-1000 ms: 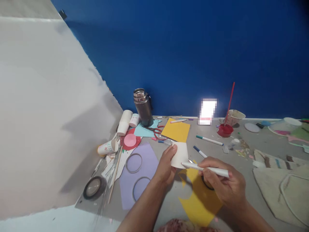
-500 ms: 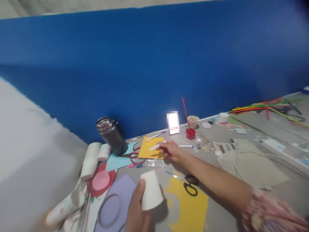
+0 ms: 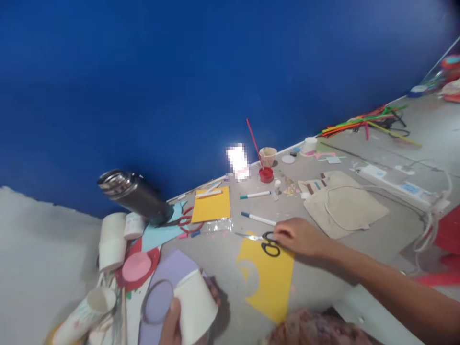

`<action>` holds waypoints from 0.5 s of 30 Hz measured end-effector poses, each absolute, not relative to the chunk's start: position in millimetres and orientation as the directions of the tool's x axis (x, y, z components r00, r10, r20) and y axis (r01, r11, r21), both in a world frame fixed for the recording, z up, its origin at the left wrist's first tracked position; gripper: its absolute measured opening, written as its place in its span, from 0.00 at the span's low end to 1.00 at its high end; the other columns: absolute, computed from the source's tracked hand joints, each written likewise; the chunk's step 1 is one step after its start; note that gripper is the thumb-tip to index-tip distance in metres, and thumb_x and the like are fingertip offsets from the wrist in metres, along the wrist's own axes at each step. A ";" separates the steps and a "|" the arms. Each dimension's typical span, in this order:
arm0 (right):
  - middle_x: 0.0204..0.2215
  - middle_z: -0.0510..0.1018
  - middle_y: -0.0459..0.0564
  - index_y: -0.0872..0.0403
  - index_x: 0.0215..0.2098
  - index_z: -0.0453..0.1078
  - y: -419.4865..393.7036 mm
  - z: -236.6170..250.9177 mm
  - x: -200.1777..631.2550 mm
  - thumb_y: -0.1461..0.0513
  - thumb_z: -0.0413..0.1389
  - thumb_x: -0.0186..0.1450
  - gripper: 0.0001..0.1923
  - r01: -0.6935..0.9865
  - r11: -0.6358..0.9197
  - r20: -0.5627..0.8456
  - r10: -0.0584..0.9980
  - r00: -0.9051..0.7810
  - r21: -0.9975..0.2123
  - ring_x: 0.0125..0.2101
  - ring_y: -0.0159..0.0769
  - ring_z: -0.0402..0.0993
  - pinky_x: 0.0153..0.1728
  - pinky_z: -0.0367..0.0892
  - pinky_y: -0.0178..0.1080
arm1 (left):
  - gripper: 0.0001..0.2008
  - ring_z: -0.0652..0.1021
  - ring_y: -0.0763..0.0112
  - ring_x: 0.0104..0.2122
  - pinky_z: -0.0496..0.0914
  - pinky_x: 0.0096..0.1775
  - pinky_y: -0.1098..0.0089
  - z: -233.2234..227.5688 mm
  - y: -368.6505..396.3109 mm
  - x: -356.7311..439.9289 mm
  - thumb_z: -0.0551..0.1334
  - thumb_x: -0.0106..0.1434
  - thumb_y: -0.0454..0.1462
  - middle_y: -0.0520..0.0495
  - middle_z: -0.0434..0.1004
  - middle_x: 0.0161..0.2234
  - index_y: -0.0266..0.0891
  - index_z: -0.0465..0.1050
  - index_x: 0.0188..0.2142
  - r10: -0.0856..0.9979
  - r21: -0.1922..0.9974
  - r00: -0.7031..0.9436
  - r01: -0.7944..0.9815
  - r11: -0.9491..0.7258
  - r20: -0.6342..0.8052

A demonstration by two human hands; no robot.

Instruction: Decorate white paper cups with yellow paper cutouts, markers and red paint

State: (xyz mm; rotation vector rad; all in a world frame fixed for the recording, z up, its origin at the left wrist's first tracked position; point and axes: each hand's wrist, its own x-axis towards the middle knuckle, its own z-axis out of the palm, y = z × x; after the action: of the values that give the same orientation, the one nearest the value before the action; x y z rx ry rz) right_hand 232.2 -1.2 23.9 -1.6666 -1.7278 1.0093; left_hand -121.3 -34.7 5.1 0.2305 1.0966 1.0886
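My left hand [image 3: 171,322] holds a white paper cup [image 3: 194,306] upside down at the bottom edge, over a purple sheet [image 3: 168,278] with ring outlines. My right hand [image 3: 300,235] reaches across the grey table [image 3: 359,239] and touches the black handles of small scissors [image 3: 264,241], which lie on the top edge of a yellow sheet [image 3: 269,278] with a curved cut-out. Whether the fingers have closed on the handles I cannot tell. A white marker with a blue cap [image 3: 258,219] lies just beyond that hand.
A steel flask [image 3: 132,194], several paper cups [image 3: 113,239], red-handled scissors [image 3: 183,220], an orange sheet [image 3: 212,204], a teal marker [image 3: 255,195], a red paint pot [image 3: 266,174] with a brush, a cloth bag [image 3: 341,203] and coloured pipe cleaners [image 3: 362,124] lie about. A blue wall [image 3: 215,72] stands behind.
My right hand has put down the white pen, drawn back from the orange sheet and come onto the black scissors. The view has swung right and tilted. The cup stays in my left hand.
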 end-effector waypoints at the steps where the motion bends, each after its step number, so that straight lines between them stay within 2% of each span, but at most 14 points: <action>1: 0.26 0.82 0.49 0.51 0.28 0.77 -12.2 17.1 247.8 0.60 0.55 0.65 0.11 0.674 -0.061 -0.110 0.993 -0.031 -0.736 0.29 0.39 0.75 0.33 0.62 0.39 | 0.25 0.86 0.50 0.42 0.82 0.46 0.56 3.4 -37.5 -117.1 0.68 0.61 0.48 0.39 0.87 0.45 0.40 0.81 0.55 0.818 0.628 0.072 -0.603 0.492 -0.571; 3: 0.28 0.82 0.48 0.52 0.33 0.78 -31.0 3.2 268.7 0.58 0.52 0.68 0.13 0.755 -0.076 -0.073 0.997 0.037 -0.652 0.29 0.38 0.76 0.32 0.63 0.38 | 0.25 0.85 0.50 0.39 0.82 0.41 0.56 1.3 -41.8 -102.1 0.69 0.60 0.51 0.36 0.87 0.43 0.37 0.83 0.49 0.843 0.611 0.174 -0.618 0.495 -0.508; 5: 0.33 0.84 0.49 0.51 0.36 0.78 -47.2 -9.8 271.7 0.58 0.52 0.70 0.13 0.774 0.000 0.023 1.000 0.019 -0.633 0.33 0.39 0.78 0.36 0.67 0.39 | 0.24 0.85 0.51 0.40 0.81 0.38 0.59 0.8 -43.8 -81.7 0.70 0.60 0.50 0.34 0.85 0.47 0.35 0.84 0.47 0.835 0.606 0.248 -0.592 0.532 -0.491; 8: 0.40 0.85 0.53 0.50 0.45 0.78 -65.6 -24.7 248.7 0.61 0.52 0.73 0.12 0.726 0.278 0.206 0.960 -0.189 -0.629 0.41 0.41 0.80 0.42 0.71 0.41 | 0.27 0.83 0.52 0.42 0.79 0.36 0.63 0.7 -43.5 -52.4 0.70 0.60 0.51 0.30 0.82 0.53 0.32 0.83 0.49 0.789 0.617 0.341 -0.494 0.612 -0.511; 10: 0.45 0.85 0.56 0.51 0.42 0.79 -70.7 -30.6 229.7 0.63 0.53 0.71 0.11 0.658 0.504 0.340 0.863 -0.373 -0.559 0.44 0.44 0.79 0.45 0.73 0.44 | 0.28 0.83 0.54 0.41 0.78 0.36 0.65 -0.7 -43.1 -40.0 0.71 0.60 0.52 0.29 0.83 0.50 0.31 0.81 0.51 0.759 0.625 0.342 -0.430 0.651 -0.554; 11: 0.46 0.85 0.56 0.51 0.41 0.79 -70.2 -32.0 223.6 0.64 0.53 0.71 0.11 0.646 0.550 0.377 0.834 -0.402 -0.529 0.45 0.45 0.78 0.46 0.73 0.45 | 0.30 0.83 0.56 0.40 0.77 0.36 0.67 -1.7 -43.2 -36.5 0.71 0.61 0.52 0.29 0.84 0.47 0.30 0.81 0.52 0.756 0.633 0.325 -0.414 0.654 -0.568; 13: 0.47 0.85 0.55 0.51 0.43 0.79 -63.3 -31.4 222.6 0.64 0.53 0.73 0.11 0.627 0.573 0.415 0.818 -0.398 -0.527 0.45 0.43 0.78 0.47 0.74 0.45 | 0.31 0.82 0.58 0.38 0.76 0.36 0.68 -3.7 -44.1 -34.2 0.69 0.62 0.54 0.31 0.84 0.42 0.29 0.79 0.53 0.763 0.646 0.296 -0.409 0.645 -0.574; 15: 0.45 0.85 0.54 0.52 0.46 0.78 -50.4 -27.1 236.3 0.63 0.51 0.75 0.13 0.695 0.475 0.376 0.875 -0.306 -0.540 0.45 0.42 0.78 0.47 0.74 0.43 | 0.31 0.82 0.58 0.39 0.77 0.38 0.67 -3.8 -45.3 -35.6 0.69 0.63 0.54 0.32 0.84 0.43 0.30 0.79 0.54 0.764 0.645 0.305 -0.411 0.644 -0.569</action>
State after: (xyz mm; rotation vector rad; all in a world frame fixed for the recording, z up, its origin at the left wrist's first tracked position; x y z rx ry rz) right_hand 236.3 -50.4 -27.1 -1.2944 -2.0899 0.3661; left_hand -35.6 -45.3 -3.8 0.4186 0.9828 0.8082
